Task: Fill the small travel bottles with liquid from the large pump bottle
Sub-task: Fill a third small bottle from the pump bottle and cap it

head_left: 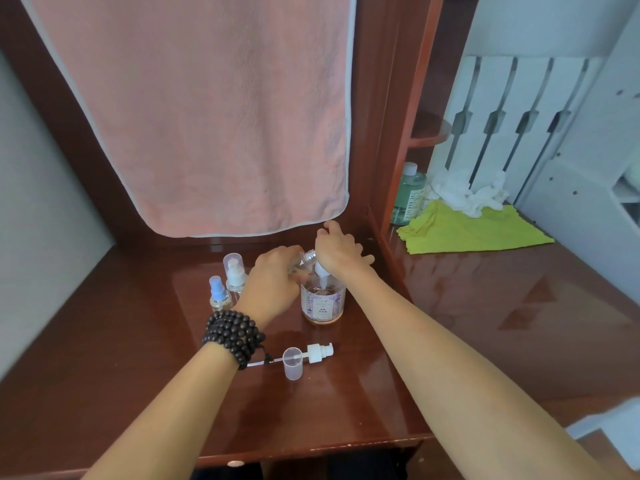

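Observation:
The large pump bottle [322, 303], clear with a floral label and pinkish liquid, stands on the brown desk [138, 358]. My right hand [337, 249] rests on top of its white pump head. My left hand [273, 282] grips a small clear travel bottle [306, 259], tilted with its open neck by the pump's spout. Two other small spray bottles stand to the left: one with a blue sprayer [217, 294], one capped with a white sprayer [233, 271]. A removed white pump top [317, 352] and a clear cap [293, 363] lie in front.
A pink towel [207, 116] hangs behind the desk. To the right, a wooden divider [398, 168] separates a shelf holding a green bottle [408, 195], a yellow-green cloth [467, 230] and crumpled white tissue [464, 192]. Dark beads [233, 336] wrap my left wrist.

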Demonstrator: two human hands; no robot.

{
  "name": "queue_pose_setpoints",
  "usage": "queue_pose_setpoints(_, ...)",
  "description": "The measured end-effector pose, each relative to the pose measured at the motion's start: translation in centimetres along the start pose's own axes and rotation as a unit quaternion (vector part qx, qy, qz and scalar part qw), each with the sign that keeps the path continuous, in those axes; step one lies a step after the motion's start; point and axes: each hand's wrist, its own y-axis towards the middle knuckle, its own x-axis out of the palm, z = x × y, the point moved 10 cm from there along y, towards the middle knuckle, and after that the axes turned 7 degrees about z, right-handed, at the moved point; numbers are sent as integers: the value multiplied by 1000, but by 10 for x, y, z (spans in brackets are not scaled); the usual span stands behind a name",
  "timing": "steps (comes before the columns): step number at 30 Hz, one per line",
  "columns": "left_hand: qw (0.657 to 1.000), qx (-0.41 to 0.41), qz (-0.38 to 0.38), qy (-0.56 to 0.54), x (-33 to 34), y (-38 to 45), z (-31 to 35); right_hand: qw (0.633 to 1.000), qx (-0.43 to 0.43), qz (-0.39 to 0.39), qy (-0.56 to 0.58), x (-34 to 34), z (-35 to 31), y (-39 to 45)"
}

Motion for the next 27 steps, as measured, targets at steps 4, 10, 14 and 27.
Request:
queue_pose_setpoints(4, 1000, 7, 8, -28, -10, 6, 4, 1000, -21, 2, 7, -10, -11, 5)
queue_pose_setpoints(10, 1000, -11, 5, -27, -2, 1, 0, 1000, 6, -15, 0, 3, 3, 6)
queue_pose_setpoints(14, 999, -23, 0, -27, -2, -3, -2, 1000, 8, -20, -4, 5, 4, 3)
queue_pose_setpoints(27, 1000, 13, -12, 2, 0, -1, 3, 1000, 12, -11, -10, 6, 6, 8)
